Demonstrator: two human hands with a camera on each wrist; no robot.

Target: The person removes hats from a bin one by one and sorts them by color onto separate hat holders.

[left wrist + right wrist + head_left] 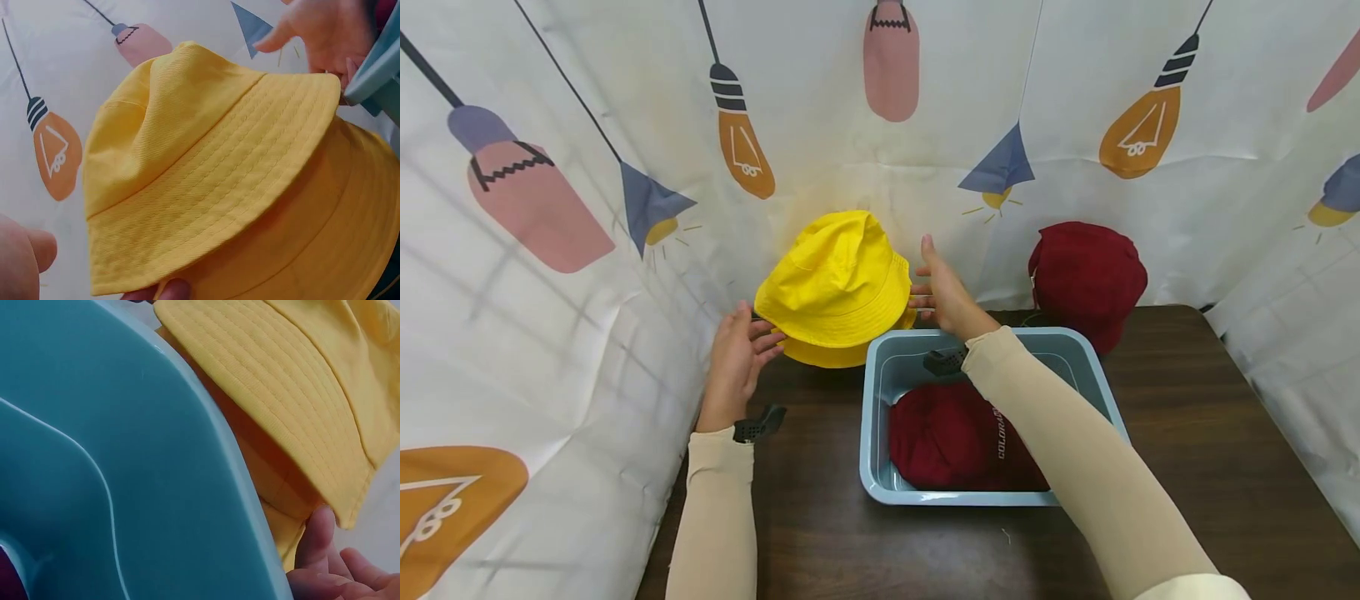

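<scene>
A yellow bucket hat (831, 275) sits on top of another yellow bucket hat (823, 357) at the back of the table. On the left side my left hand (735, 358) touches the brims with its fingertips, thumb raised. My right hand (951, 296) is at the right side of the hats, its fingers extended and its thumb pointing up. In the right wrist view its fingertips (317, 534) meet the upper hat's brim edge. The left wrist view shows the stitched brim of the upper hat (212, 187) from close by.
A light blue plastic basin (868, 417) stands beneath my right forearm, holding a dark red cap (947, 437) with white lettering. Another dark red cap (1086, 279) rests behind it at the right. A patterned white cloth (820, 100) hangs around the brown table (820, 533).
</scene>
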